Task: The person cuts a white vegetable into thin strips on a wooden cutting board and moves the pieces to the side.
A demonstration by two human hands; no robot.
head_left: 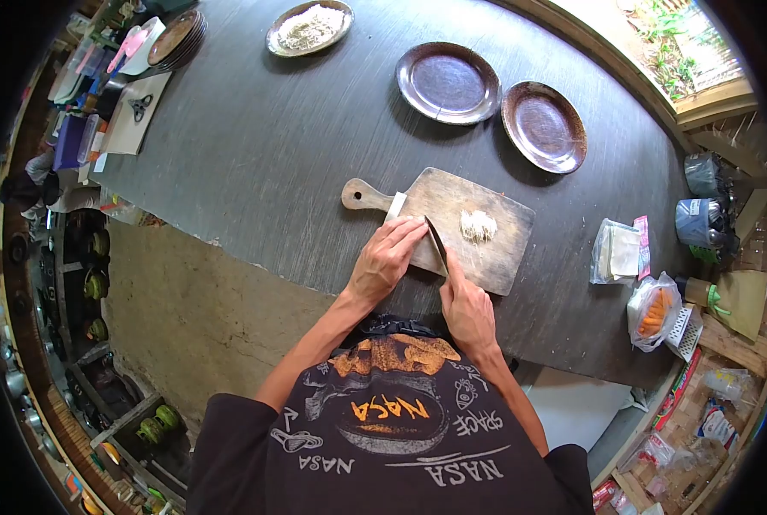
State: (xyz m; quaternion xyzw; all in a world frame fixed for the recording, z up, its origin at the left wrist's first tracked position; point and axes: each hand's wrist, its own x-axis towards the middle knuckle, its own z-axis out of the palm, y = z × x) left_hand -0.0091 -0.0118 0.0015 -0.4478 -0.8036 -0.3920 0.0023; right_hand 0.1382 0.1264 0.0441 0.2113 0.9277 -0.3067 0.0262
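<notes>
A wooden cutting board (508, 215) with a round handle lies on the dark table in front of me. My left hand (383, 257) presses its bent fingers down on a pale white block of food (397, 203), whose far end sticks out beyond the fingers. The kind of food cannot be told. In my right hand (466, 305) is a knife (436, 240), its blade close beside the left fingertips. A small heap of thin white shreds (478, 226) lies on the board to the right of the blade.
Two brown plates (448, 83) (544, 127) stand beyond the board. Farther left is a plate of white shreds (313, 28). Scissors (140, 107) lie at the left, near stacked plates (180, 39). On the right are bagged carrots (655, 311), a grater (684, 333) and a plastic-wrapped packet (615, 251).
</notes>
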